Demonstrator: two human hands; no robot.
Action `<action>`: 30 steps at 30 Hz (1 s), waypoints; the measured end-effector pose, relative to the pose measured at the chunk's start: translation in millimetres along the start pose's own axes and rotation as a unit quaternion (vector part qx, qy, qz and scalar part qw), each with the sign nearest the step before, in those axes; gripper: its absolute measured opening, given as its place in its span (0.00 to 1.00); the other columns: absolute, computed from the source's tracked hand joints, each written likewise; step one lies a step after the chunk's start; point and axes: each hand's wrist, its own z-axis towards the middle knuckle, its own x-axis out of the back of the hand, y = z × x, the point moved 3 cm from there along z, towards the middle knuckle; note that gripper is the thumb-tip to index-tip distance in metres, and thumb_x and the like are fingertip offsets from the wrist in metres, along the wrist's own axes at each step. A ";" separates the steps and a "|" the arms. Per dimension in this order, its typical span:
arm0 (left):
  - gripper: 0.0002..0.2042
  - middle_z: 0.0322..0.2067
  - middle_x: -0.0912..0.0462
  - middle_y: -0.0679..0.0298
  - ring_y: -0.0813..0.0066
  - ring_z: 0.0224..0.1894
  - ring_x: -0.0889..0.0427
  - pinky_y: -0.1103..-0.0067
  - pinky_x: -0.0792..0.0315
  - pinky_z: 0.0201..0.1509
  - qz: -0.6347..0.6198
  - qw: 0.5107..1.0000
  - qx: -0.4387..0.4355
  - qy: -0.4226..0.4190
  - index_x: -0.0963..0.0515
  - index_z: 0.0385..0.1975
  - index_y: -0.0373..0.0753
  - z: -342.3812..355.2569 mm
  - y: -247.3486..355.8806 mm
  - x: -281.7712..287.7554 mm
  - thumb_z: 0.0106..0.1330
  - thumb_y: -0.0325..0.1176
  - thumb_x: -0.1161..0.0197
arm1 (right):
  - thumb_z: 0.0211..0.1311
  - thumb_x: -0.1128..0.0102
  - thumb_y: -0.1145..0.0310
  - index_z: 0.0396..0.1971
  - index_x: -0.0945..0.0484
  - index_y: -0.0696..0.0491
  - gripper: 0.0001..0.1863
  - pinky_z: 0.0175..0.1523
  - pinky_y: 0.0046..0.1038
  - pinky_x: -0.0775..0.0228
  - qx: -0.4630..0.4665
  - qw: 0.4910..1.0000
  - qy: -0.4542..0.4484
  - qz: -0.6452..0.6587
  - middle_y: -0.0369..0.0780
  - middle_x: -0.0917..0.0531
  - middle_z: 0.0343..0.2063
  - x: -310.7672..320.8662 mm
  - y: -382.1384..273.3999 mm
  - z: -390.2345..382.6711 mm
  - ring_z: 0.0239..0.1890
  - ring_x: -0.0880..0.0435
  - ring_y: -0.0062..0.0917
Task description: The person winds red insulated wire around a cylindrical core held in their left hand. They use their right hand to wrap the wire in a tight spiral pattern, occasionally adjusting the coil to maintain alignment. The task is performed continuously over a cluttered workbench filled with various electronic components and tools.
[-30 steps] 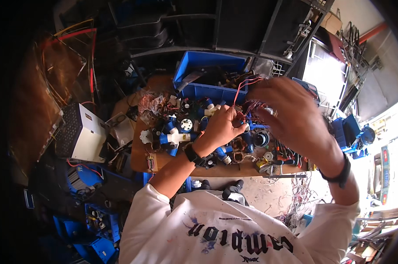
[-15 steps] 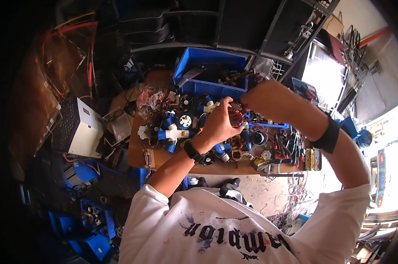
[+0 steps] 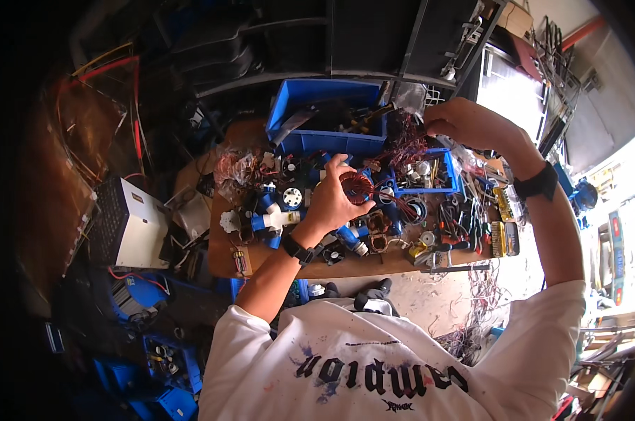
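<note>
My left hand (image 3: 327, 203) is closed around a ring-shaped coil (image 3: 357, 187) wound with dark red wire, its thumb and fingers on opposite sides of the rim. Away to the right and farther back, my right hand (image 3: 465, 123) is raised with its fingers curled in. What it pinches, if anything, is too fine to see. Just left of its fingertips is a tangle of dark red wire (image 3: 406, 144). Below the coil, blue-and-white pipe-like fittings (image 3: 278, 217) lie on the wooden table (image 3: 223, 242).
A deep blue bin (image 3: 324, 140) with tools stands at the table's back. A shallow blue tray (image 3: 430, 189) of small parts sits to its right. Pliers and screwdrivers (image 3: 465, 228) crowd the right side. A white-fronted metal box (image 3: 143, 224) stands at the left.
My right hand has moved from beside the coil outward to the right and away from me. The left hand keeps hold of the coil, whose open ring now faces up more.
</note>
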 end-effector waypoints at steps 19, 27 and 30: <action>0.53 0.49 0.23 0.50 0.66 0.49 0.18 0.73 0.24 0.59 -0.161 0.986 0.041 0.013 0.59 0.67 0.40 -8.5 -4.2 -13.0 0.48 0.25 0.22 | 0.70 0.45 0.64 0.44 0.21 0.56 0.12 0.39 0.26 0.26 -0.100 0.986 -0.024 0.129 0.36 0.18 0.30 -4.8 66.1 -15.9 0.30 0.20 0.21; 0.64 0.50 0.24 0.50 0.67 0.50 0.18 0.73 0.23 0.58 -0.196 0.977 0.068 0.054 0.74 0.73 0.42 -14.2 -3.0 -11.6 0.48 0.25 0.22 | 0.72 0.47 0.63 0.46 0.21 0.57 0.14 0.37 0.24 0.29 -0.072 0.977 0.016 0.199 0.35 0.19 0.28 -4.3 82.7 -28.8 0.28 0.23 0.17; 0.57 0.51 0.23 0.52 0.69 0.51 0.19 0.74 0.24 0.59 -0.204 0.975 0.082 0.041 0.63 0.74 0.39 -16.5 -11.1 -9.9 0.50 0.26 0.23 | 0.73 0.49 0.62 0.46 0.23 0.58 0.15 0.38 0.23 0.30 -0.093 0.956 0.062 0.273 0.34 0.21 0.26 -1.6 92.1 -34.4 0.29 0.24 0.17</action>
